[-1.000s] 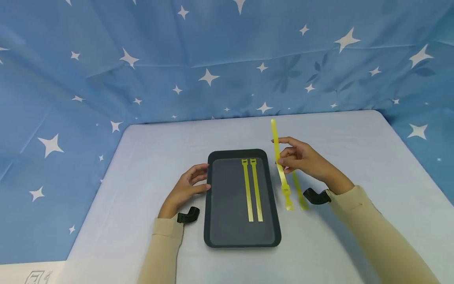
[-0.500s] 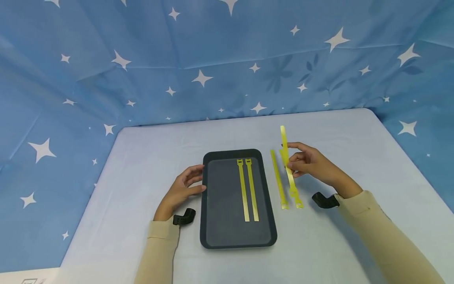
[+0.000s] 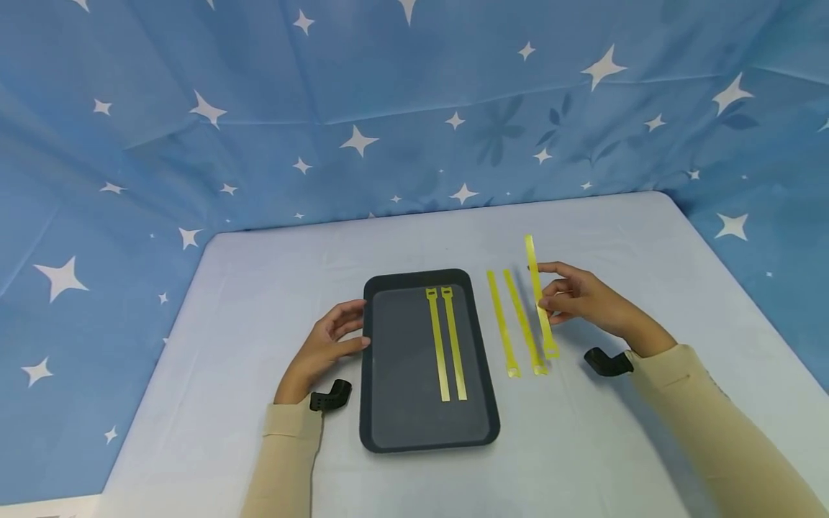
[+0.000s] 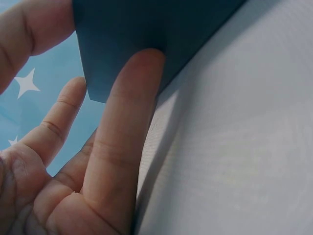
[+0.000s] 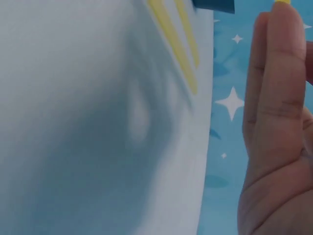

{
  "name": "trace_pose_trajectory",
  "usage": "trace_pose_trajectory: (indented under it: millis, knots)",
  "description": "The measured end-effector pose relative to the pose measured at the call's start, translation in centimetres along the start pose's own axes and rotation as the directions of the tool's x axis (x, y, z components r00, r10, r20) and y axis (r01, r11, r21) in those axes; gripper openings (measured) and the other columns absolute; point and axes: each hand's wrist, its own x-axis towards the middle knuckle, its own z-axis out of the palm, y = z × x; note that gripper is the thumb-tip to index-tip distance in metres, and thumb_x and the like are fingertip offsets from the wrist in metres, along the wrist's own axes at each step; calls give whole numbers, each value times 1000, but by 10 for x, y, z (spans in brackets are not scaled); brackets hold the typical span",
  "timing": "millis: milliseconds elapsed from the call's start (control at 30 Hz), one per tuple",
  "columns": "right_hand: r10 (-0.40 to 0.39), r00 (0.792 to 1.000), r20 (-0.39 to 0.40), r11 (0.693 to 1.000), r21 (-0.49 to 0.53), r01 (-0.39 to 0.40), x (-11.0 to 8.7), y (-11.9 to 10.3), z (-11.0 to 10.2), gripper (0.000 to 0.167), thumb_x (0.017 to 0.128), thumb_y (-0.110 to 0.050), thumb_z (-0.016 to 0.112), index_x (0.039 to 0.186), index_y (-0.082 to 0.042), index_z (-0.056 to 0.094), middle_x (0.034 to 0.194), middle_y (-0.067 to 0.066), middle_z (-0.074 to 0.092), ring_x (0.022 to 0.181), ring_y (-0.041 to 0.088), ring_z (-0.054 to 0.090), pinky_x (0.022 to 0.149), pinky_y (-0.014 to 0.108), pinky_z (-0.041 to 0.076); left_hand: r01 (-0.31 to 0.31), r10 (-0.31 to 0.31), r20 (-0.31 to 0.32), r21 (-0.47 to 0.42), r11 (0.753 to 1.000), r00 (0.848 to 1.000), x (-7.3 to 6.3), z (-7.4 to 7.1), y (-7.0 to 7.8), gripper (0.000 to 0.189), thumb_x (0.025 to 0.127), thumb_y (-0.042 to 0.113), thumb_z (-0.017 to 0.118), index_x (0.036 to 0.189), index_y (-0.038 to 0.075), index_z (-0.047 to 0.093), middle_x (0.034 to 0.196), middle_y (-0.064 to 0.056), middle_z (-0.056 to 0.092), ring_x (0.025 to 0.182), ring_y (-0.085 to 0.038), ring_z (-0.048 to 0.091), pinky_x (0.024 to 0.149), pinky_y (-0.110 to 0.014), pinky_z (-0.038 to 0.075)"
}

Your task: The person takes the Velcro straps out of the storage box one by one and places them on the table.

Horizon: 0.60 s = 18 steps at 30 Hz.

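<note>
A dark grey tray (image 3: 395, 424) lies on the table with two yellow cable ties (image 3: 437, 345) side by side in its right half, slotted heads at the far end. My left hand (image 3: 327, 349) rests against the tray's left side, thumb and fingertips touching its wall; in the left wrist view the thumb (image 4: 122, 122) lies straight along it. My right hand (image 3: 579, 298) pinches another yellow cable tie (image 3: 532, 266) above the table, its slotted head toward me. Just left of it, two more cable ties (image 3: 500, 324) lie on the cloth, heads at the near end.
A white cloth (image 3: 272, 266) covers the table. Behind it hangs a blue curtain (image 3: 259, 72) with white stars. Both wrists wear black devices (image 3: 332, 396) on straps below beige sleeves. A pale printed sheet edge (image 3: 52, 507) shows at lower left.
My right hand has moved right with the pinched cable tie, uncovering the two on the cloth. My left hand stays at the tray. The head view has shifted slightly.
</note>
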Motion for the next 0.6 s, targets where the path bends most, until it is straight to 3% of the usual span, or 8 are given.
trace_pose_trajectory:
  millis: [167,433,600]
  knots:
    - [46,999,9,999,-20,-46,-2,7,-5,73,107,-5,66,166,8,25,108,17,66,90,19,73,82,36,65,-5,5,3,3,1000,1000,1,0,0,73,95,-3,74,161,-5,42,160,-31,45,144,-45,49,93,-27,58]
    - [95,995,28,995,-26,-94,-1,17,-10,76,104,-2,67,165,9,24,107,16,66,91,18,73,82,35,64,-22,22,2,19,1000,1000,1,0,1,72,95,-5,72,160,-6,42,159,-32,45,131,-18,58,94,-25,58]
    - [128,990,57,992,-26,-127,0,22,-9,79,103,0,69,165,12,21,107,15,66,92,17,73,82,35,65,-26,26,2,13,1000,1000,2,0,0,72,94,-5,72,160,-6,42,159,-32,45,126,-9,60,94,-25,58]
